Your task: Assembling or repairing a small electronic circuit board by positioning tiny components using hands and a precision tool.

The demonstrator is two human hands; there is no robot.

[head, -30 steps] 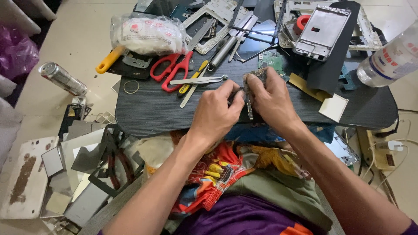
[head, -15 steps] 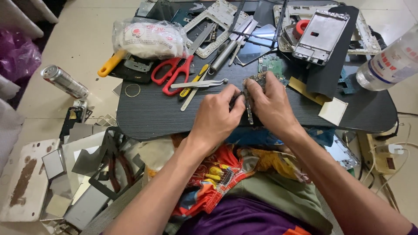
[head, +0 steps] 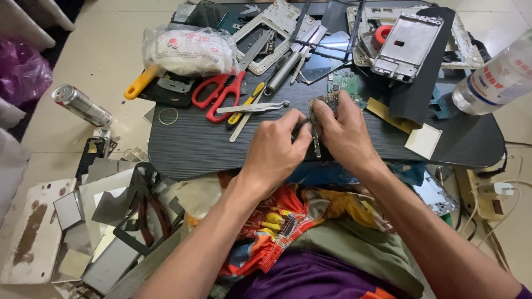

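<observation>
Nothing shifted: both hands (left (head: pixel 275 148), right (head: pixel 344 133)) grip upright circuit board (head: pixel 323 106).

Scissors (head: pixel 219 94) left of hands (head: pixel 310 141); bottle (head: pixel 496 77) right.

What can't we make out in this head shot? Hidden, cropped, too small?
- Small part between both hands: mostly covered by left hand and right hand; its kind and each grip on it unclear, head view.
- Clear bottle: cut off by the right edge.
- Circuit board: detail too small.
- Dark board: near edge hidden by the forearms.
- Floor scraps: shapes overlap, kinds unclear.
</observation>
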